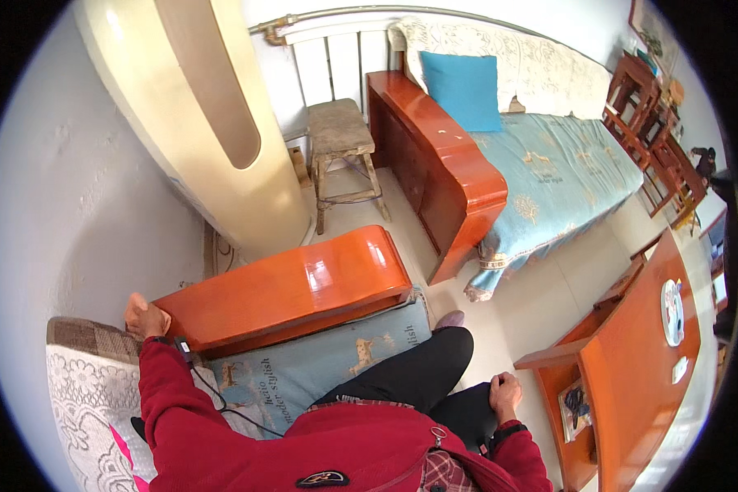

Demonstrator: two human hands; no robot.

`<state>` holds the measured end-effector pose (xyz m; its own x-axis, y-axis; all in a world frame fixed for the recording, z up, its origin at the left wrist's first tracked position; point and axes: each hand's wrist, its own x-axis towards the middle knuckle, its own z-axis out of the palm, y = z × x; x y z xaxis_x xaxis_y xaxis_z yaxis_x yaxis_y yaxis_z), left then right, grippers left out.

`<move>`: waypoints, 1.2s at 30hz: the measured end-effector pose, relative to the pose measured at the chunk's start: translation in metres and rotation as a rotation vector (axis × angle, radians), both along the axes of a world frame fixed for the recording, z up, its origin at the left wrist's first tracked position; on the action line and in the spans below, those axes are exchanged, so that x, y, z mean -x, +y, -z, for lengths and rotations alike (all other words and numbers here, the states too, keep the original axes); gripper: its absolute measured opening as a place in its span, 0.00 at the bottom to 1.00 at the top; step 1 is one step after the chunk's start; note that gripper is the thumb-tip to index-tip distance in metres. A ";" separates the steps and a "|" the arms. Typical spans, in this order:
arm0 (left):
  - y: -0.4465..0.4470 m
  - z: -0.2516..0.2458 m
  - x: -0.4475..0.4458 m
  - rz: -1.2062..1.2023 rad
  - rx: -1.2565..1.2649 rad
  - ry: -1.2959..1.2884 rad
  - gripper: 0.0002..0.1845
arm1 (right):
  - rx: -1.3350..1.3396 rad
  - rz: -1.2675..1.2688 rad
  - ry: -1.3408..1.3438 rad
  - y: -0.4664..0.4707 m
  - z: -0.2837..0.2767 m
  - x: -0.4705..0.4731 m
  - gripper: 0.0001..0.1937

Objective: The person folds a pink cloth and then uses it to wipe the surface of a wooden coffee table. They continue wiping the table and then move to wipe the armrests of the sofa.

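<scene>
My left hand (146, 317) is at the rear end of a glossy reddish-brown wooden sofa armrest (295, 277), beside the sofa back's lace cover (80, 381). Its fingers are folded, and whether something is inside them cannot be made out. A black cable (222, 406) runs from a small device (183, 347) at that wrist. On my knee in black trousers (400, 375) rests my right hand (505, 393), fingers curled downward and partly hidden. A black band (508, 432) circles the right wrist. Under me is a blue patterned seat cover (320, 369).
A wooden coffee table (636, 357) on the right bears a white tray (672, 312); its shelf holds dark items (573, 406). Ahead stand a cream floor-standing air conditioner (203, 123), a worn wooden stool (341, 129) and another sofa (547, 160) with a blue cushion (461, 92).
</scene>
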<state>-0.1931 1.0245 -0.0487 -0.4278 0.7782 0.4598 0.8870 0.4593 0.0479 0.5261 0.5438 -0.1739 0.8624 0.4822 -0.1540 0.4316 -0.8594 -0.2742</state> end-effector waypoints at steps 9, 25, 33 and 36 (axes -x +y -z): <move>0.024 0.020 0.032 -0.309 0.161 -0.125 0.17 | 0.037 0.046 0.057 0.004 -0.005 0.000 0.13; -0.049 -0.043 -0.174 0.574 0.175 -0.395 0.31 | -0.021 -0.020 0.026 0.014 -0.015 0.005 0.14; -0.070 -0.042 -0.323 1.113 0.107 -0.187 0.29 | -0.065 -0.025 0.012 0.007 -0.016 0.005 0.13; -0.081 -0.035 -0.366 1.210 0.037 0.156 0.27 | -0.096 -0.032 0.007 0.007 -0.015 0.005 0.13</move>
<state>0.1727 0.9436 -0.0134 0.6402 0.6494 0.4105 0.7378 -0.6686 -0.0929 0.5214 0.5510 -0.1585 0.8456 0.5219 -0.1118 0.4559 -0.8152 -0.3573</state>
